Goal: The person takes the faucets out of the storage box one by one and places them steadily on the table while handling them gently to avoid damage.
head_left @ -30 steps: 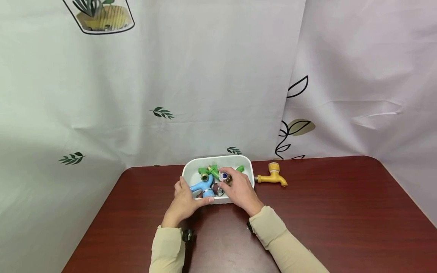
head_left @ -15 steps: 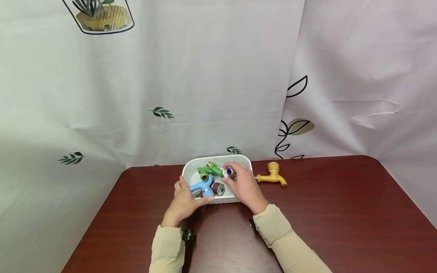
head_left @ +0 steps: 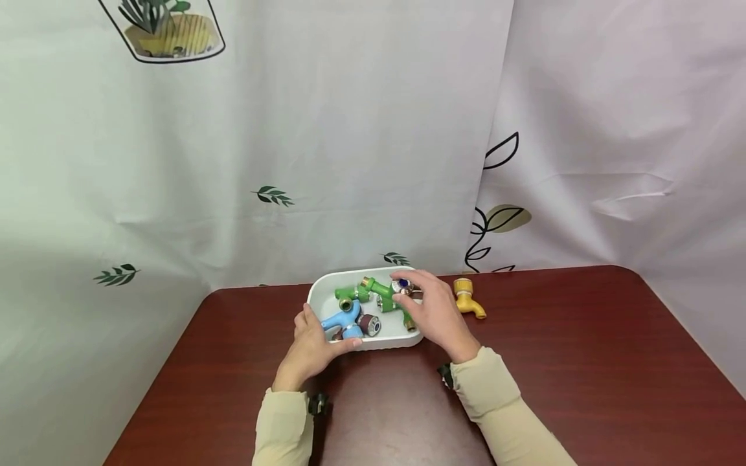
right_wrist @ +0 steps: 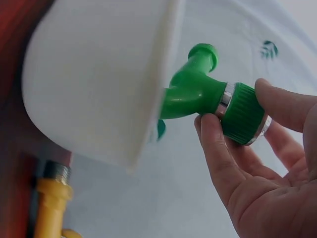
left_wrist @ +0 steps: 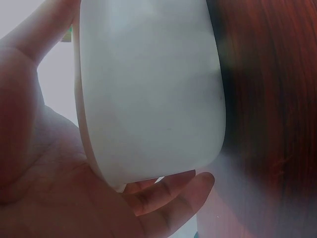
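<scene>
In the head view my right hand (head_left: 443, 317) pinches a green tap (head_left: 381, 289) by its knob, over the right side of a white plastic bin (head_left: 381, 343). The right wrist view shows thumb and fingers round the ribbed green knob (right_wrist: 242, 113), with the tap's body raised at the bin's rim. My left hand (head_left: 309, 349) grips the bin's front left corner, thumb along the front rim and fingers down the end wall (left_wrist: 153, 99). Inside lie a blue tap (head_left: 342, 317), a tap with a dark brown knob (head_left: 370, 325) and more green taps (head_left: 351, 295).
On the dark red wooden table (head_left: 553, 362), a yellow tap (head_left: 466, 301) lies just right of the bin. Behind the table hangs a white curtain (head_left: 350, 129) with leaf prints.
My right hand has moved right and lifted the green tap from among the others, bringing more of it into sight. My left hand stays on the bin.
</scene>
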A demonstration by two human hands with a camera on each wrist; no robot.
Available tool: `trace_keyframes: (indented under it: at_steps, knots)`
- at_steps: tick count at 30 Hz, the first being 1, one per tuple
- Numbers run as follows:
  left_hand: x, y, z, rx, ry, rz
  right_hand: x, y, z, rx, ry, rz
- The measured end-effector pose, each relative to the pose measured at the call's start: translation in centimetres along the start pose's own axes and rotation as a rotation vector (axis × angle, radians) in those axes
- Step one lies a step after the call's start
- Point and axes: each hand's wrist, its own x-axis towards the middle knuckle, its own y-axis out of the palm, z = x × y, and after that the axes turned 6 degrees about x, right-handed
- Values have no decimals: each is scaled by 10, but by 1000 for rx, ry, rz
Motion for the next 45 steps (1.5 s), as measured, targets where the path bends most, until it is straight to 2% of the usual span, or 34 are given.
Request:
trace_keyframes:
  at_steps: [13, 29, 45]
  knots:
    - [0, 1, 0, 10, -3, -7, 4, -35, 2, 113, 59, -7]
    - [1, 1, 0, 14, -9, 0, 2, -71, -2, -33, 115, 100]
    - [-1, 0, 0, 1, -8, 8, -3, -100, -6, -121, 170, 187]
